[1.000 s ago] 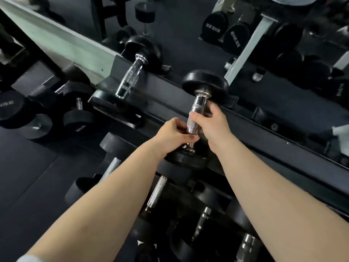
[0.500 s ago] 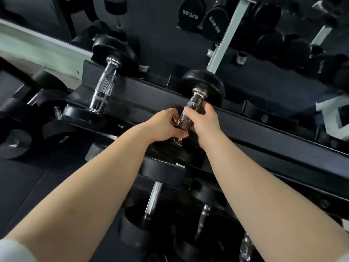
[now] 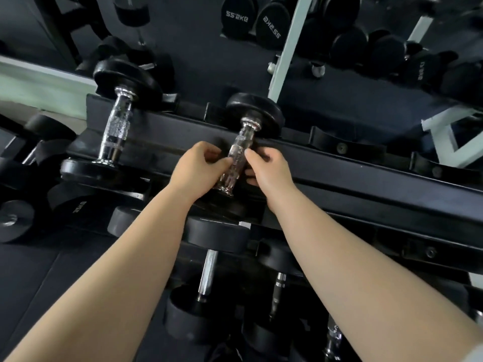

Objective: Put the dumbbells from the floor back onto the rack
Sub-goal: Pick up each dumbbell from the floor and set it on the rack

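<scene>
Nearest the camera, two bare forearms reach forward over the lower shelf of the rack (image 3: 366, 184). There, below the fingers, a lower dumbbell (image 3: 209, 270) lies with its steel handle pointing toward the camera. A second lower dumbbell (image 3: 279, 286) lies just to its right. The dark floor (image 3: 39, 283) shows at lower left.

Further out, the left hand (image 3: 197, 167) and the right hand (image 3: 271, 169) sit on either side of the dumbbell (image 3: 237, 159), which rests on the rack's top shelf. Its near black head is just below the fingers and its far head is beyond them. The left fingers (image 3: 222, 162) are curled, with their tips against the left side of the chrome handle. The right thumb (image 3: 249, 154) touches the handle's right side, and the other right fingers curl beside it. The whole handle shows between the hands. Whether either hand actually grips it cannot be told.

Well to the left of the fingers, another dumbbell (image 3: 117, 131) lies on the same shelf, tilted the same way.

Beyond the fingers, past the rack's back rail, stand a pale slanted post (image 3: 287, 45) and black round weights (image 3: 236, 17) with reversed lettering.
</scene>
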`<state>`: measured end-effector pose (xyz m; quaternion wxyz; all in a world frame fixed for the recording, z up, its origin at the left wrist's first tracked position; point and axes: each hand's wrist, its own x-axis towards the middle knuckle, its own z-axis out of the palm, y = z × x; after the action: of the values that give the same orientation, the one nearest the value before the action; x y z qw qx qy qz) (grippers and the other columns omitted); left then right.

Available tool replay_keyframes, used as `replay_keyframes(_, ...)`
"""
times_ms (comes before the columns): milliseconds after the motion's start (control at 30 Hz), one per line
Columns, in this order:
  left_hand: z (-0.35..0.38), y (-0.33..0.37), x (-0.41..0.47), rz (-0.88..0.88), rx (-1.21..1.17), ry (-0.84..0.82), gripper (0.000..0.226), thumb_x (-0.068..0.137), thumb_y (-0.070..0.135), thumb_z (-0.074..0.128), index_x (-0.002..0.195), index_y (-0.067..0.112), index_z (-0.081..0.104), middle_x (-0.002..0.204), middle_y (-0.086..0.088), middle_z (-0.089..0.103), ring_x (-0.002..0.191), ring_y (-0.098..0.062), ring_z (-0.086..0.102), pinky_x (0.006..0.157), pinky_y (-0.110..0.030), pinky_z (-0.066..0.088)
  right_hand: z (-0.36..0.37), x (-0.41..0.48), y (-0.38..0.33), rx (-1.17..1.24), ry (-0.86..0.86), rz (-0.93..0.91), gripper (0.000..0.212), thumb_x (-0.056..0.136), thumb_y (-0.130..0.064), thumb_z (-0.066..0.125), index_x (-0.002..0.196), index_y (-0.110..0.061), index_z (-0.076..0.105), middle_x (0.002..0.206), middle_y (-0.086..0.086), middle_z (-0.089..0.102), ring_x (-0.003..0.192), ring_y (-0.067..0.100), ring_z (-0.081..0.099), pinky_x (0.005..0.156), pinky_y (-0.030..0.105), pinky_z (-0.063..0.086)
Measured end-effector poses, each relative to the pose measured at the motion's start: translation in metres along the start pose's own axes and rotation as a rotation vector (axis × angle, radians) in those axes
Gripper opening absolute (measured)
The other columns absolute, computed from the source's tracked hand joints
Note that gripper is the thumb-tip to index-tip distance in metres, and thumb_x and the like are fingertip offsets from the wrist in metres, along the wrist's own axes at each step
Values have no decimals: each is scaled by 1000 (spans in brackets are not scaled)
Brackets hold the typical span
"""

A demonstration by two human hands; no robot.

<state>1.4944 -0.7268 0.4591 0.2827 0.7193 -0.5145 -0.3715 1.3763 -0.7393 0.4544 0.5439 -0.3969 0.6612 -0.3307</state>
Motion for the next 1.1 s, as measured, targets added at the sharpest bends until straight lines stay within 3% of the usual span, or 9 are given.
replay_keyframes(133, 15, 32, -36, 133, -112, 155, 15, 84, 20, 58, 98, 15, 63, 82, 9, 59, 82, -12, 54, 71, -18, 40, -39, -23, 4, 26, 53, -97, 11, 87, -15, 51, 97, -16, 55, 82, -1, 56, 61, 8, 52, 65, 24, 48)
replay_keyframes(200, 34, 54, -62, 210, -168, 91, 9, 85, 17, 56, 81, 23, 61, 72, 15, 56, 72, -8, 55, 63, -9, 41, -71, -38, 8, 24, 96, -168, 14, 87, -13, 50, 79, -24, 52, 73, -2, 54, 57, 8, 51, 58, 18, 46)
replay_keyframes(233, 48, 64, -78, 241, -184, 44, 17, 85, 16, 56, 72, 27, 58, 68, 16, 55, 67, -4, 54, 61, -7, 41, -92, -48, 11, 15, 120, -200, 19, 87, -13, 49, 73, -27, 50, 69, -4, 53, 55, 7, 50, 54, 14, 45)
replay_keyframes(367, 121, 111, -147, 341, -203, -139, 30, 83, 14, 58, 60, 33, 53, 52, 14, 55, 53, 10, 53, 54, -2, 39, -193, -103, 36, 26, 225, -265, 25, 87, -13, 50, 69, -30, 50, 65, -6, 51, 55, 6, 49, 47, 5, 42)
replay_keyframes(533, 255, 165, -255, 428, -103, -421, 29, 84, 16, 58, 61, 32, 53, 64, 12, 58, 61, -1, 53, 55, 0, 37, -357, -194, 115, 73, 458, -181, 28, 86, -12, 54, 65, -31, 53, 63, -8, 53, 60, 7, 51, 68, 26, 48)
replay_keyframes(633, 353, 191, -332, 451, -36, -596, 23, 85, 21, 56, 65, 31, 55, 67, 10, 61, 65, -5, 54, 55, -8, 39, -466, -266, 186, 169, 604, -80, 26, 88, -11, 53, 66, -26, 55, 60, -5, 54, 56, 8, 51, 61, 21, 43)
replay_keyframes(800, 507, 227, -465, 445, 129, -912, 25, 87, 21, 54, 62, 26, 53, 53, 5, 54, 49, -10, 50, 55, -24, 40, -612, -390, 299, 337, 864, 113, 23, 88, -7, 52, 66, -15, 56, 56, 1, 52, 49, 10, 49, 41, 8, 40)
replay_keyframes(967, 623, 247, -567, 432, 240, -1133, 28, 89, 20, 52, 61, 20, 51, 55, 3, 54, 48, -7, 50, 44, -6, 38, -719, -483, 386, 493, 1059, 204, 22, 89, -9, 50, 69, -16, 56, 61, 1, 53, 52, 12, 48, 48, 13, 43)
replay_keyframes(1100, 712, 254, -621, 436, 391, -1226, 27, 90, 17, 50, 62, 18, 50, 57, 1, 53, 51, -7, 49, 41, -5, 38, -781, -529, 448, 597, 1181, 231, 22, 90, -3, 48, 71, -12, 56, 60, 4, 51, 51, 14, 46, 40, 7, 40)
